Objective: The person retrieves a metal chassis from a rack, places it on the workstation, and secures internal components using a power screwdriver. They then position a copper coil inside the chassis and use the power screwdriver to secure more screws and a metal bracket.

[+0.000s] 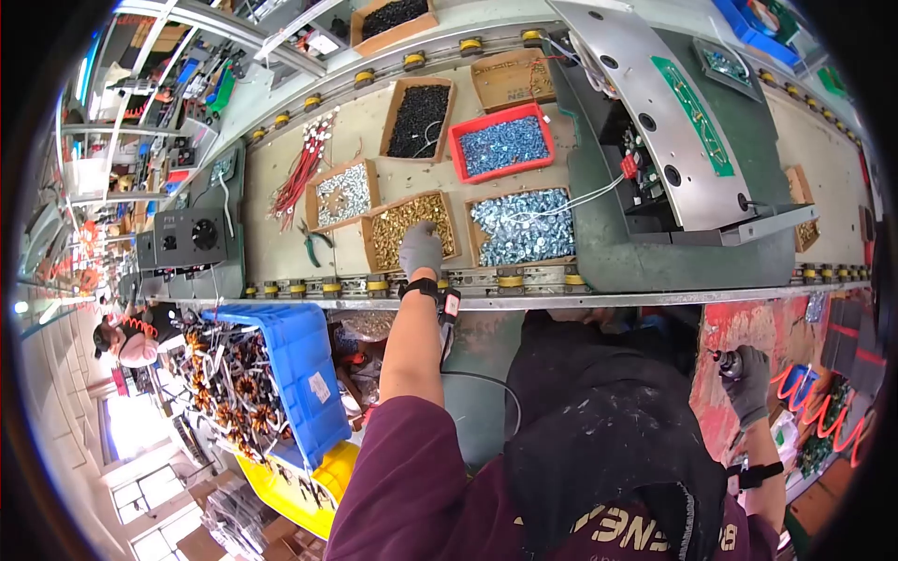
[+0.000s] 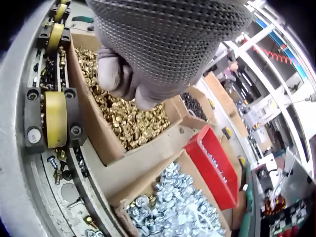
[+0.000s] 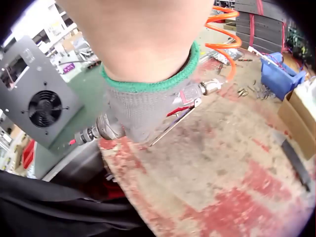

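My gloved left hand [image 1: 421,251] reaches over the cardboard box [image 2: 117,154] of small brass-coloured screws [image 2: 118,118]. Its fingers curl down among the screws in the left wrist view, and I cannot tell whether any are pinched, since the fingertips are turned away. Out to the right, below bench height, my gloved right hand [image 1: 748,388] grips an air screwdriver [image 3: 88,134]. The tool's bit points left in the right wrist view, and a coiled orange hose [image 3: 222,47] runs from its other end.
Near the brass screws are a box of silver screws [image 1: 524,229], a red tray [image 1: 456,150], black screws [image 1: 421,117] and green-handled pliers [image 1: 313,245]. A metal chassis panel [image 1: 645,84] lies to the right. Yellow rollers [image 2: 56,118] line the bench edge.
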Available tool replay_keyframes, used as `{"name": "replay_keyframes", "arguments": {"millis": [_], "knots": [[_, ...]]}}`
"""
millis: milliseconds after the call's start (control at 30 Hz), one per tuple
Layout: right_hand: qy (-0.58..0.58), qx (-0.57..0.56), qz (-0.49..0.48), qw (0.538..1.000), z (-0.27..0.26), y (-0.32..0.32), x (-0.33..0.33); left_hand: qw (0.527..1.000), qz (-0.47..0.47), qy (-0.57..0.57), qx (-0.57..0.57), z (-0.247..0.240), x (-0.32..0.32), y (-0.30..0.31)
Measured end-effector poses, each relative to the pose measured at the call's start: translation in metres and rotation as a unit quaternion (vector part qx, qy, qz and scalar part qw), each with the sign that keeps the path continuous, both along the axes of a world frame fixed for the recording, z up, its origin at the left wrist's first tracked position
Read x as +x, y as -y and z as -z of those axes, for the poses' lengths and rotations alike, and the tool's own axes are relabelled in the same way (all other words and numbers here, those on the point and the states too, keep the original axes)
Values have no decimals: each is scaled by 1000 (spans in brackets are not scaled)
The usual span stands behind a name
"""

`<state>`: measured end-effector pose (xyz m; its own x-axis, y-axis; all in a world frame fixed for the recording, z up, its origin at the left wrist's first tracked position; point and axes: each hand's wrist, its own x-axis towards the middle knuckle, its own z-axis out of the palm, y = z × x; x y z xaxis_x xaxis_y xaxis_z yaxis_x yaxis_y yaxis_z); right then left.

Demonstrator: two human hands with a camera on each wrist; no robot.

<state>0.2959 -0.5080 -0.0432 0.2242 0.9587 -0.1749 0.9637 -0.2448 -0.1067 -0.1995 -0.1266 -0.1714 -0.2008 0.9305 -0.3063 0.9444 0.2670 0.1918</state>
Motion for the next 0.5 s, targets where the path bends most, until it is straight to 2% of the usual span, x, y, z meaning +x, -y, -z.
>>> {"name": "replay_keyframes", "arguments": {"millis": [100,133,200,267,300,333,367,400,433,500], "knots": [[-117,67,10,991,-28,-27,-46,999,-24,48,-2,3,-7,-1],[-114,69,13,991,-36,-37,-59,997,-41,70,1,4,-11,-1],[-214,30,55,975,-55,-60,-87,994,-46,100,8,9,-21,-4],[-255,7,84,963,-70,-86,-115,928,-164,333,12,22,-31,-7],[-297,-20,108,949,-77,-98,-127,906,-193,377,-11,6,-23,-5],[-298,-20,110,948,-82,-109,-138,907,-191,376,-11,7,-23,-6],[-319,-35,102,942,-86,-119,-148,962,-99,255,12,10,-26,-6],[-339,-50,94,935,-88,-128,-157,991,-6,127,36,12,-28,-6],[-343,-42,73,936,-89,-133,-164,996,39,75,5,-9,-19,0],[-339,-42,59,938,-91,-141,-175,998,54,38,-24,-5,-13,3]]}}
